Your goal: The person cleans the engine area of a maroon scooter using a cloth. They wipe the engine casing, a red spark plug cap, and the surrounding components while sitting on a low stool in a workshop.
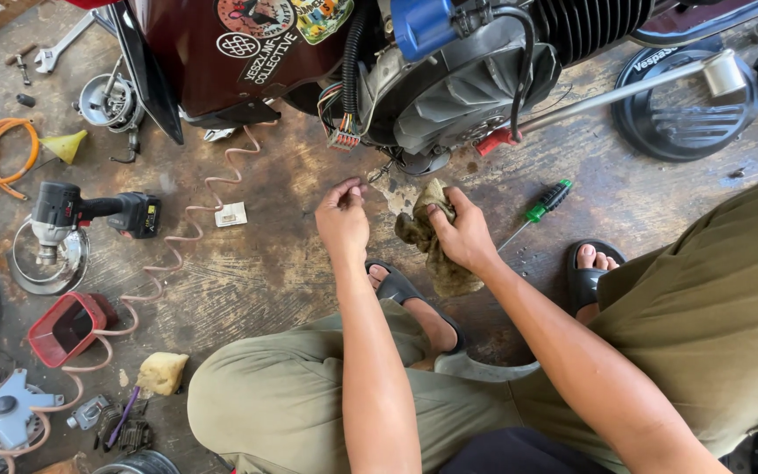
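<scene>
Person is wearing loose olive-green trousers, fabric creasing at both knees. Feet are showing in black open-toed slide sandals: one between the forearms, one to the right. Both forearms are showing bare, no sleeves, watch or gloves. A dark garment is showing at the near edge.

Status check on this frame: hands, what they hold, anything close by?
Right hand grips a dirty rag. Left hand pinched shut, contents hidden. Green-handled screwdriver lies beside them.
</scene>
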